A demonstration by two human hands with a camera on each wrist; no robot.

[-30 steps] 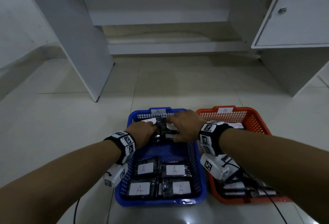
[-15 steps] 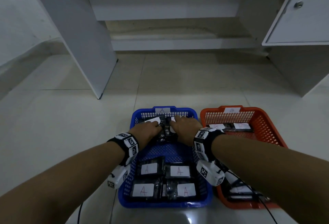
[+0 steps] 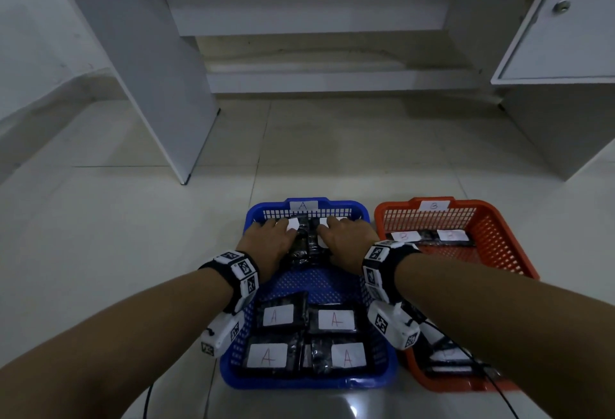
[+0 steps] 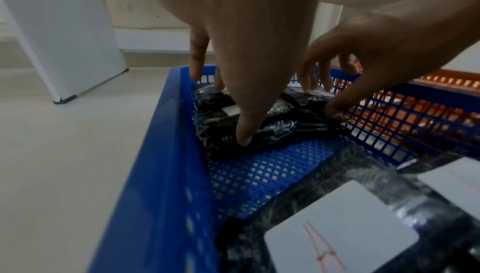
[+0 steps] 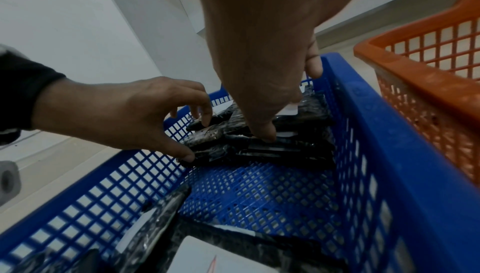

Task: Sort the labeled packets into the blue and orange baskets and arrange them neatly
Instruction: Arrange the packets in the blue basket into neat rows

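A blue basket [image 3: 309, 385] tagged A and an orange basket [image 3: 499, 239] tagged B stand side by side on the floor. Two stacks of black packets [image 3: 304, 235] lie against the blue basket's far wall. My left hand [image 3: 276, 235] grips the left stack, thumb on its near edge [image 4: 244, 140] and fingers over the far edge. My right hand [image 3: 342, 235] grips the right stack [image 5: 298, 148] the same way. Several packets labelled A [image 3: 278, 315] lie in rows at the near end. Packets labelled B [image 3: 429, 235] lie in the orange basket.
A white cabinet panel [image 3: 159, 86] stands at the left on the tiled floor. A cabinet with a knobbed door [image 3: 559, 36] is at the right. The blue basket's mesh bottom [image 3: 312, 282] shows bare between the far stacks and the near rows.
Both hands have slid the far packets up against the blue basket's far wall and spread slightly apart. The head view has shifted, so the orange basket's B packets show more.
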